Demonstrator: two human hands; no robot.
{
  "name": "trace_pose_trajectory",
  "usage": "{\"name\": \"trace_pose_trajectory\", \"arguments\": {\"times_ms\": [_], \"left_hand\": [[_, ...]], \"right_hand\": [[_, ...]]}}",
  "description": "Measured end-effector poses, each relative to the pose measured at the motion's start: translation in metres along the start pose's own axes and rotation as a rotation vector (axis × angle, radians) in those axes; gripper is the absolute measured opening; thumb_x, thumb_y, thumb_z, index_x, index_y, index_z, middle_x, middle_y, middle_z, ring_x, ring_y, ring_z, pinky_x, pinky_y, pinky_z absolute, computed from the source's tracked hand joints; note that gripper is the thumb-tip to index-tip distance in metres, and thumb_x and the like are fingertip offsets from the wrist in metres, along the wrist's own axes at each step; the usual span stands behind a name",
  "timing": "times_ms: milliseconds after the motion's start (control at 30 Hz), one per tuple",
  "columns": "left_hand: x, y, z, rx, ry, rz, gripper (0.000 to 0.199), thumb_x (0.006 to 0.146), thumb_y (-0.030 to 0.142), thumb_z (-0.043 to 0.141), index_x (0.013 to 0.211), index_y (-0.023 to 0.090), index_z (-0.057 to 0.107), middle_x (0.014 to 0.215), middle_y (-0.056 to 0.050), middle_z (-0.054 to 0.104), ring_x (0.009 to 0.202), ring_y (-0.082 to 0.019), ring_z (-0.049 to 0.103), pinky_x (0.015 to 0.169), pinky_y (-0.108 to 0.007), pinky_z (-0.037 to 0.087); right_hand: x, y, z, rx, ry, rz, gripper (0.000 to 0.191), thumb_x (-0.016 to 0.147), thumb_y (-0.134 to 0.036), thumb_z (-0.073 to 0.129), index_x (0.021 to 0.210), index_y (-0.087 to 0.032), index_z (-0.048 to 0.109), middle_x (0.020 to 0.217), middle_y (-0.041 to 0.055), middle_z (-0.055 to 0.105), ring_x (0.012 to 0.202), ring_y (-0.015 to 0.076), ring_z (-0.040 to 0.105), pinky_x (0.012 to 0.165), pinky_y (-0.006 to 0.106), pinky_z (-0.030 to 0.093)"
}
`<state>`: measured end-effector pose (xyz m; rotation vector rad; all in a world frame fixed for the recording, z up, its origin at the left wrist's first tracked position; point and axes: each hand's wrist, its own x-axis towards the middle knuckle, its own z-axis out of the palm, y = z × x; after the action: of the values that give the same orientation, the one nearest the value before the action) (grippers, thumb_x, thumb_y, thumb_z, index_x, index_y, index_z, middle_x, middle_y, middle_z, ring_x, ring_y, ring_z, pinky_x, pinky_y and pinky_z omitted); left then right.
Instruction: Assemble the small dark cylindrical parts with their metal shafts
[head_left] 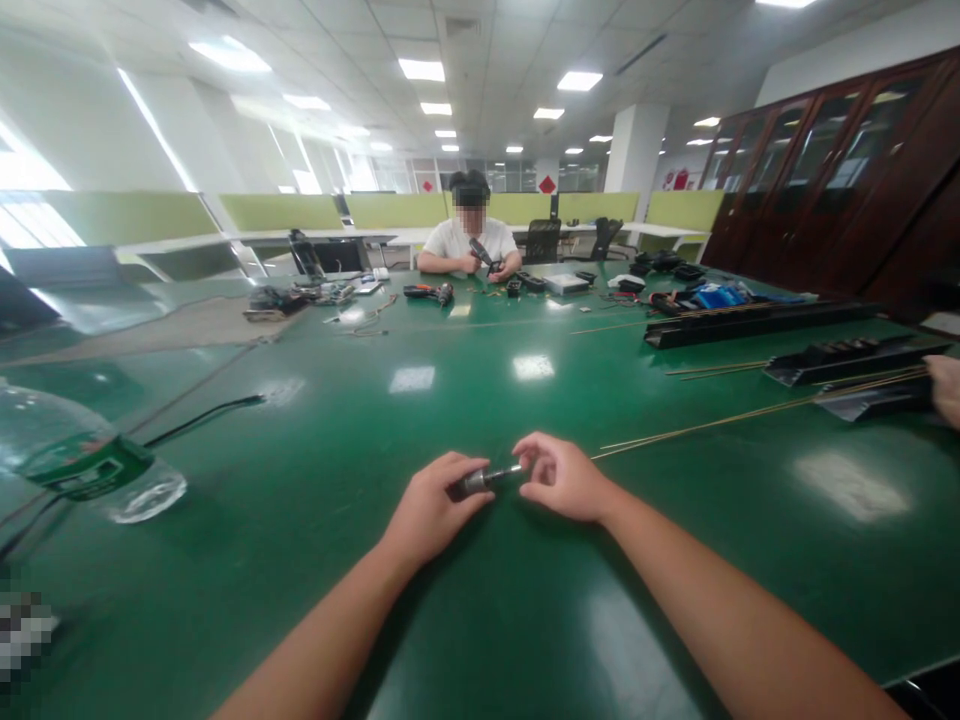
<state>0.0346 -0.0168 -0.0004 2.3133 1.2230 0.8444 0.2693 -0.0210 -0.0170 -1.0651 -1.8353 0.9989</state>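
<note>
Tool [475,483] of metal, gripped between our left hand's [431,508] thumb and fingers, is low above the green desk [300,570], its thin end reaching our right hand [561,478], curled but part-open; contact there we cannot tell.

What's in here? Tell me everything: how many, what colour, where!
Table: 1, green, middle
Tool: 1, silver, front middle
Bottle: 1, clear, green label, left
Cable: at least 1, black, left
Blurred thing: 1, grey, bottom left
Channels: at least 3, black, right
Rods: several, gold, right
Bundle: 1, blue, far right
Gadget: 1, part orange, far side
Small parts: many, mixed, far side
Person: 1, white shirt, opposite
Another hand: 1, bare, right edge
Chairs: several, black, back
Partitions: several, lime, back
Pillar: 1, white, back
Cabinets: 1 row, brown, back right
Lights: many, white, ceiling
Left hand: 1, bare, holding tool
Right hand: 1, bare, beside tool
</note>
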Motion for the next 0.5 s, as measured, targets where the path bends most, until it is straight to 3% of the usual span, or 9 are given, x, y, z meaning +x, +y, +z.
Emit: {"name": "trace_pose_trajectory", "arguments": {"times_ms": [133, 300, 500], "left_hand": [[-0.003, 0.003, 0.002, -0.052, 0.01, -0.05, 0.039, 0.075, 0.028, 0.076, 0.112, 0.026, 0.065, 0.101, -0.001, 0.07, 0.091, -0.018, 0.066, 0.084, -0.03, 0.051], [-0.004, 0.009, 0.003, -0.086, 0.03, -0.018, 0.02, 0.076, 0.027, 0.072, 0.095, 0.024, 0.066, 0.092, 0.0, 0.071, 0.083, -0.018, 0.066, 0.075, -0.028, 0.05], [-0.005, 0.011, 0.004, -0.085, 0.051, -0.02, 0.018, 0.075, 0.023, 0.073, 0.092, 0.023, 0.067, 0.088, 0.001, 0.07, 0.08, -0.017, 0.064, 0.073, -0.027, 0.048]], "right_hand": [[-0.001, -0.002, 0.005, -0.057, -0.011, -0.001, 0.04, 0.072, -0.016, 0.071, 0.11, -0.02, 0.06, 0.088, 0.0009, 0.065, 0.062, 0.0106, 0.056, 0.06, 0.022, 0.044], [-0.003, -0.009, 0.008, -0.108, 0.009, -0.088, 0.038, 0.071, -0.013, 0.069, 0.108, -0.02, 0.063, 0.093, 0.0024, 0.065, 0.062, 0.0111, 0.054, 0.057, 0.023, 0.043], [-0.004, -0.016, 0.012, -0.173, 0.001, -0.134, 0.031, 0.072, -0.014, 0.069, 0.102, -0.02, 0.065, 0.091, 0.0024, 0.065, 0.068, 0.0132, 0.056, 0.061, 0.024, 0.044]]}}
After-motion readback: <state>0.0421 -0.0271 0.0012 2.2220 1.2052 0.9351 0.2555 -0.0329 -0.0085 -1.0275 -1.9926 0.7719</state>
